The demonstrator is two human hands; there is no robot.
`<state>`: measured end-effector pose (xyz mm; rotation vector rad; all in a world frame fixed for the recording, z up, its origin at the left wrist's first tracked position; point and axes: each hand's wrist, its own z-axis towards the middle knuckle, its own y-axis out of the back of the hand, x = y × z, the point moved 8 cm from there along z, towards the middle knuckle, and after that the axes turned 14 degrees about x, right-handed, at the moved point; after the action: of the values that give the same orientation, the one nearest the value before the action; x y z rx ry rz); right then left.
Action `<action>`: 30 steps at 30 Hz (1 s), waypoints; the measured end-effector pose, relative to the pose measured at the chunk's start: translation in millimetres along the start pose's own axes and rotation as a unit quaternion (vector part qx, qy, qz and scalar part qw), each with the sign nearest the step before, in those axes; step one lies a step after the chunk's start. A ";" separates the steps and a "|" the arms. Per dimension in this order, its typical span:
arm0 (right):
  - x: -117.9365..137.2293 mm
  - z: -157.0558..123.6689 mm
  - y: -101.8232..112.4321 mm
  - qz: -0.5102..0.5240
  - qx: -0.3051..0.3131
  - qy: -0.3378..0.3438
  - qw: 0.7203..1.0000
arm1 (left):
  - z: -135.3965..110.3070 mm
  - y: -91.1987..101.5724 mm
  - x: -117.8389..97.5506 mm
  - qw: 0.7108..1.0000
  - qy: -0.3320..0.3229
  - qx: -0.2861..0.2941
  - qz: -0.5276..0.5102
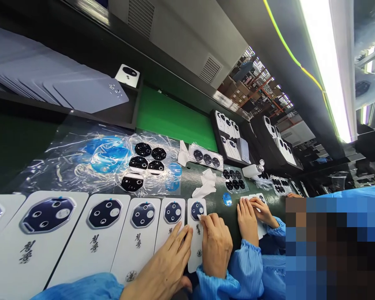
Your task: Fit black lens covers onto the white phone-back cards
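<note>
Visitor: Desk (187, 177) first. What lies across it?

Guide: Dark green top, and the biggest thing on it is the row of white back covers (106, 237) along the lower left of the frame, each with a dark camera ring at its upper end. Above them, at centre left, lies crinkled clear film (90, 166) with black lens plates (146, 160) on it.

Visitor: Which cover do the hands have?

Guide: The last cover (194, 258) at the right end of that row, bottom centre. Its long axis runs up and down the frame, ring end uppermost, and it lies flat on the desk.

Visitor: Which hand is nearer the ring?

Guide: The right hand (216, 246). It comes up from the bottom edge, palm down and knuckles raised, on the cover's right side. Its fingertips (203, 217) touch the cover just below and right of the camera ring (196, 209). I cannot tell whether that grip pinches anything small.

Visitor: The other one?

Guide: The left hand (164, 268) reaches in from the lower left, flat, its grip wide and holding nothing. Its fingers are spread over the neighbouring cover, the tips reaching this cover's left edge, well below the ring.

Visitor: Those hands further right?

Guide: A co-worker's hands (247, 221) in blue sleeves, resting on other covers nearby. Just above them sits a small round blue sticker (227, 199).
</note>
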<state>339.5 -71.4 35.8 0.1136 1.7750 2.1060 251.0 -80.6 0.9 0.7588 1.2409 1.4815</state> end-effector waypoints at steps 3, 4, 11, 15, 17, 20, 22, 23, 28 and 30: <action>0.0 0.2 1.6 -0.001 -0.001 0.000 1.000 | -0.1 0.2 -0.3 1.000 -0.003 0.002 0.004; 0.2 0.2 2.3 -0.002 -0.001 0.001 1.000 | -0.2 0.0 -0.4 1.000 -0.004 0.004 0.005; 1.1 2.3 5.8 -0.007 0.003 0.009 1.000 | -1.0 3.4 0.3 1.000 -0.002 0.001 0.004; 1.7 4.1 6.8 -0.011 0.007 0.013 1.000 | 0.2 3.7 0.7 1.000 -0.002 0.000 0.003; 2.0 5.0 6.7 -0.013 0.008 0.015 1.000 | 0.7 2.1 0.5 1.000 -0.002 0.001 0.007; 1.7 6.1 5.8 -0.016 0.010 0.015 1.000 | 0.7 -0.8 -1.1 1.000 -0.004 0.002 0.009; 1.0 6.1 5.4 -0.018 0.011 0.014 1.000 | 0.5 -2.2 -1.8 1.000 -0.003 0.002 0.008; 0.8 5.9 5.5 -0.018 0.011 0.013 1.000 | 0.5 -2.9 -1.9 1.000 -0.002 0.004 0.008; 1.7 5.6 6.4 -0.021 0.012 0.012 1.000 | 0.8 -3.9 -2.4 1.000 -0.002 0.008 0.014; 1.9 6.2 6.5 -0.022 0.011 0.013 1.000 | 0.9 -5.0 -2.6 1.000 -0.002 0.012 0.014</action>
<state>338.1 -65.8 43.0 0.0539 1.7982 2.0672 254.1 -83.0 -3.2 0.7976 1.2506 1.4894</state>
